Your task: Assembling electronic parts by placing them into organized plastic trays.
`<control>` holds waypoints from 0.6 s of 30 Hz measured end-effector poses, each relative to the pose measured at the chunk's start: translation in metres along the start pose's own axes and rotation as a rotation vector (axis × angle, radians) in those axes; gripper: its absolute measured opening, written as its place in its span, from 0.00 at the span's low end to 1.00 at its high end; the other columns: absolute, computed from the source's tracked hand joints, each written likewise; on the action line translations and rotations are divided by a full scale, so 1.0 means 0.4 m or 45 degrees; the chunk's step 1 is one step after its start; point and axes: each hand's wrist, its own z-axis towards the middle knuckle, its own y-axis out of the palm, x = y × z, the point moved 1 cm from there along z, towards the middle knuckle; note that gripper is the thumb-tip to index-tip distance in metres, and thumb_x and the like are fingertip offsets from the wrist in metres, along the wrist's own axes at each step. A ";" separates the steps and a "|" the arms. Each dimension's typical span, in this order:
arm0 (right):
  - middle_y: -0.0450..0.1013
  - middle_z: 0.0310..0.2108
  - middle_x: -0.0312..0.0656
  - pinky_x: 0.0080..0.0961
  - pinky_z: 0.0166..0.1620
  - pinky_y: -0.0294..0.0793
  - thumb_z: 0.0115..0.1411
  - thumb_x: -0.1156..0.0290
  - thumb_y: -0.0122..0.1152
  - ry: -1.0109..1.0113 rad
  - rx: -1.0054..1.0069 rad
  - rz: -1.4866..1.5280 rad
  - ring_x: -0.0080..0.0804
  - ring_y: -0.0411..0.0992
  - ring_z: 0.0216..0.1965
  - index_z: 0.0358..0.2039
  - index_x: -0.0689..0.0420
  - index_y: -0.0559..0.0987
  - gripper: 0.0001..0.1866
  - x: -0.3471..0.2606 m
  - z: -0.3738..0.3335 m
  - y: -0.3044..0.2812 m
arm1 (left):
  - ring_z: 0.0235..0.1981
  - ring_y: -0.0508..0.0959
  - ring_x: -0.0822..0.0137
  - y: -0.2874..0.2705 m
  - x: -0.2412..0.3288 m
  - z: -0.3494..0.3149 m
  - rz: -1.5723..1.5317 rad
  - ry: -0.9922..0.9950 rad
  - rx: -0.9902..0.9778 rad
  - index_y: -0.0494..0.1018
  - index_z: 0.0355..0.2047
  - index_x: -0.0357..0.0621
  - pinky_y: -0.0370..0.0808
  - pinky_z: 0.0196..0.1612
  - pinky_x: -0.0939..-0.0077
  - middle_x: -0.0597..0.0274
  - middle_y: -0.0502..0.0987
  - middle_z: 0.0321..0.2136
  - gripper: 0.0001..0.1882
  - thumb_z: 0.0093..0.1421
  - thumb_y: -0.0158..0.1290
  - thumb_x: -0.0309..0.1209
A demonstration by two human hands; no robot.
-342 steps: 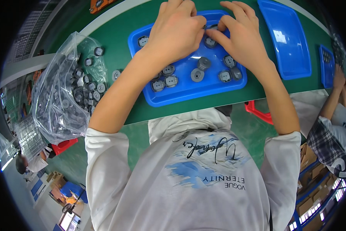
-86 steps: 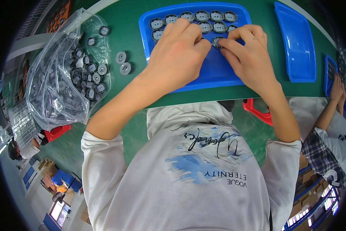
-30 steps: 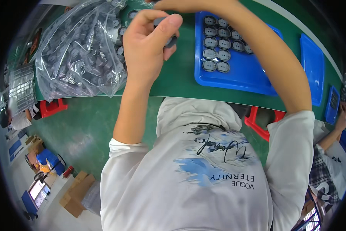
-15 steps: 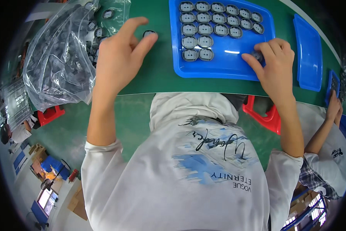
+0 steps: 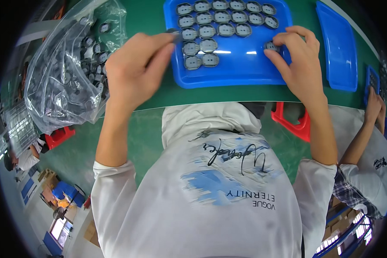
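Note:
A blue tray [image 5: 240,71] holds rows of grey oval plastic parts [image 5: 222,16], each with two small holes. My left hand [image 5: 135,71] reaches over the tray's left edge, thumb and fingers pinched on a dark grey oval part [image 5: 174,36], which is slightly blurred. Over the tray's right side, my right hand [image 5: 300,60] has another grey oval part [image 5: 271,46] between thumb and fingertips. That part is partly covered by the fingers. To the left lies a clear plastic bag [image 5: 60,81] with many loose grey parts in and at its mouth.
On the green table [image 5: 146,17], a second blue tray [image 5: 340,51] lies to the right. Farther right, a co-worker's hand [image 5: 374,105] is at a small blue tray [image 5: 371,81]. A red stool [image 5: 294,124] stands below the table edge.
My left hand has moved right to the tray, and its open fingers have closed on the part from the table. My right hand has moved slightly farther away over the tray. The view has shifted.

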 end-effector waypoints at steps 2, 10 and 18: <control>0.78 0.45 0.37 0.41 0.60 0.63 0.54 0.69 0.73 -0.087 0.012 -0.095 0.45 0.68 0.59 0.36 0.55 0.80 0.11 0.012 0.001 0.002 | 0.21 0.77 0.61 0.056 0.059 0.053 -0.049 0.156 -0.034 0.82 0.34 0.44 0.73 0.25 0.68 0.61 0.76 0.23 0.06 0.54 0.63 0.25; 0.72 0.57 0.37 0.44 0.63 0.60 0.52 0.74 0.71 -0.073 -0.034 -0.152 0.48 0.62 0.63 0.35 0.52 0.82 0.09 0.013 -0.002 -0.033 | 0.23 0.75 0.61 0.264 0.123 0.134 0.040 0.535 -0.122 0.81 0.32 0.45 0.72 0.27 0.66 0.64 0.69 0.20 0.08 0.49 0.64 0.27; 0.70 0.59 0.38 0.43 0.65 0.58 0.52 0.74 0.71 -0.014 0.081 -0.135 0.49 0.60 0.64 0.40 0.50 0.84 0.14 0.021 0.023 -0.026 | 0.27 0.79 0.59 0.298 0.122 0.156 0.142 0.468 -0.089 0.79 0.23 0.45 0.75 0.33 0.61 0.61 0.75 0.22 0.03 0.45 0.60 0.28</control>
